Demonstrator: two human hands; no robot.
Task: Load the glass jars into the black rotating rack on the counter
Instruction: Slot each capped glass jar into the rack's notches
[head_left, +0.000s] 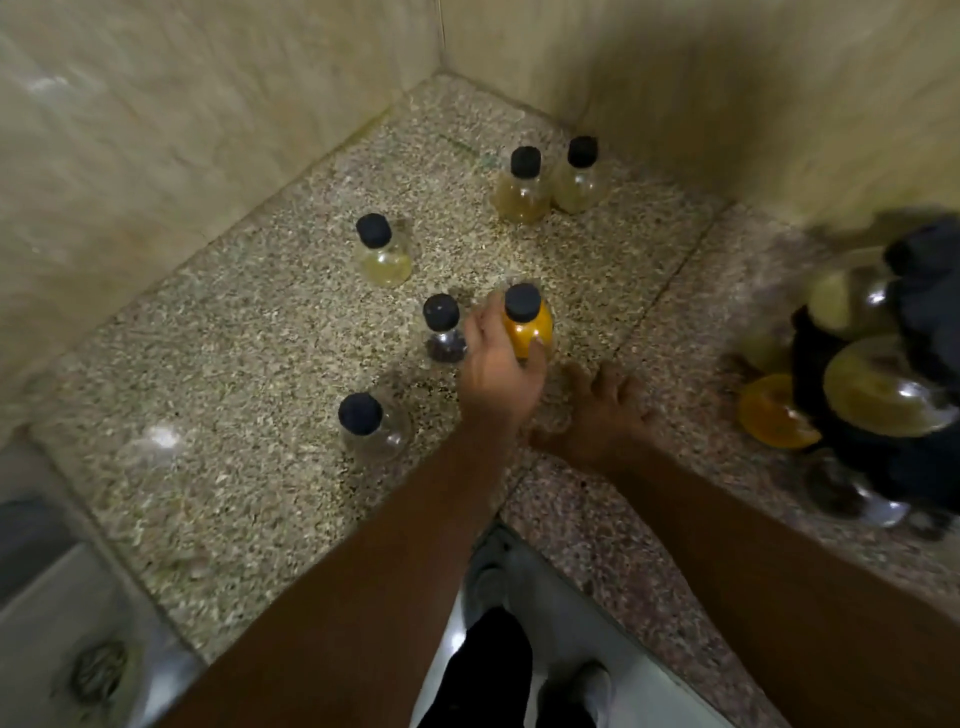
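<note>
The speckled counter (218, 426) fills a tiled corner, which keeps the loose jars gathered against two walls and within reach; the black rack (893, 374) stands at its right edge, blurred, with several jars already lying in its holders, bottoms facing out, so loading looks partly done. Six jars are still upright on the counter, set apart enough for a hand to close round any one. The left hand (501, 371) is wrapped round the orange jar (527, 325) below its black cap, fingers curled on the glass, a grip that suits lifting it toward the rack; the right hand (605, 410) lies spread, palm down on the counter, probably as a brace. Just beside the orange one stands the dark-filled jar (444, 332); the clear jar (371, 426) sits nearer the edge.
</note>
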